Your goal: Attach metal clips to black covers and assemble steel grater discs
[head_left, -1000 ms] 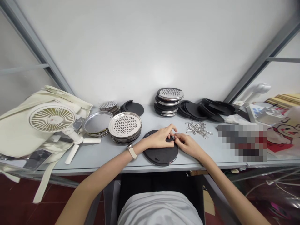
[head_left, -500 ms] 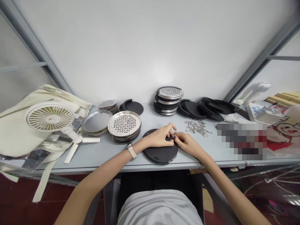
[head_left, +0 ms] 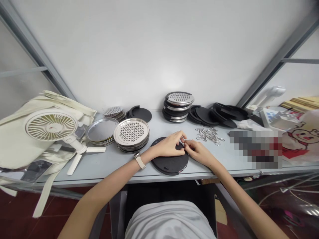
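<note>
A round black plastic disc (head_left: pixel 170 164) lies flat near the front edge of the table. My left hand (head_left: pixel 171 145) rests across its top, thumb and fingers bent around the far right part of the rim and gripping it. At that same rim, my right hand (head_left: pixel 196 151) pinches a small metal wire clip (head_left: pixel 182 143), mostly covered by the fingertips. A pile of similar wire clips (head_left: pixel 209 135) lies just beyond my right hand. Left of the disc stands a stack of round metal grater plates (head_left: pixel 132 132).
Smooth metal discs (head_left: pixel 102 129) are stacked farther left, beside a white fan (head_left: pixel 52 126) and a cream bag (head_left: pixel 12 132). At the back stand assembled graters (head_left: pixel 179 98) and black plastic parts (head_left: pixel 206 115). A printed bag (head_left: pixel 304 137) sits at far right.
Both hands stay at the disc's rim with almost the same grip. The whole view has shifted very slightly; nothing else has visibly moved.
</note>
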Available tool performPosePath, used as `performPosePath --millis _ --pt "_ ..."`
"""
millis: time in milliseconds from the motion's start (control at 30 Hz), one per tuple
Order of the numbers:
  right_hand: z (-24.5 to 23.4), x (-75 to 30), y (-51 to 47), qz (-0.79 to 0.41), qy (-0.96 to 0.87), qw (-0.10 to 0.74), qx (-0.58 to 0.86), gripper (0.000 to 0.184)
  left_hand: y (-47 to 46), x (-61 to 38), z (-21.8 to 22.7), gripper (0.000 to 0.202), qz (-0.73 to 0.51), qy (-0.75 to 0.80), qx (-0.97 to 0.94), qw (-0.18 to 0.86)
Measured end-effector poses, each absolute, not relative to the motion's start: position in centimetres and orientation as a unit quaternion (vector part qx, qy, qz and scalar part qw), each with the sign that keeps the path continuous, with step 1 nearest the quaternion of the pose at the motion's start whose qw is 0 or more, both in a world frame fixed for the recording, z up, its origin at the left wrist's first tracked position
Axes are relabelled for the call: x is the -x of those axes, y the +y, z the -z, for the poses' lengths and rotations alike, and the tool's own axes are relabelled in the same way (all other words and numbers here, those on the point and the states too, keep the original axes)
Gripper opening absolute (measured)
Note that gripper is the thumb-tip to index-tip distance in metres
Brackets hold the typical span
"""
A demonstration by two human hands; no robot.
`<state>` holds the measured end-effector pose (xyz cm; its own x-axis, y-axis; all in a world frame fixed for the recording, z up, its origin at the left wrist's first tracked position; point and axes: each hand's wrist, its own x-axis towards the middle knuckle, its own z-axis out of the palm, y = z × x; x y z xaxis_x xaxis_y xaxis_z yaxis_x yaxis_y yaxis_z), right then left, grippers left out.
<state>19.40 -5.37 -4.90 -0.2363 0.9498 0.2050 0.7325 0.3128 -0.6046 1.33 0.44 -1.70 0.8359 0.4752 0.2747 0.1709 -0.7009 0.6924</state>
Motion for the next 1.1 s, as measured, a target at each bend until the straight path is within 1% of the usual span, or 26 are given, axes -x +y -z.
performPosePath --millis 133,267,533,1100 --pt "4.9 -19.4 -5.37 -0.201 -0.762 0.275 0.55 0.029 0.42 -1.42 1.87 0.047 -0.223 0.2 -0.89 0.344" --pt "4.91 -19.41 -5.35 -0.207 -0.765 0.277 0.543 0.031 0.46 -1.45 1.94 0.047 -0.225 0.21 -0.885 0.35" --pt "5.0 -19.5 -5.32 -0.216 -0.759 0.277 0.549 0.028 0.67 -1.26 2.01 0.051 -0.214 0.211 -0.878 0.373" --pt "5.06 -19.36 -5.39 -0.229 -0.749 0.295 0.548 0.029 0.91 -1.2 2.12 0.052 -0.217 0.198 -0.874 0.387"
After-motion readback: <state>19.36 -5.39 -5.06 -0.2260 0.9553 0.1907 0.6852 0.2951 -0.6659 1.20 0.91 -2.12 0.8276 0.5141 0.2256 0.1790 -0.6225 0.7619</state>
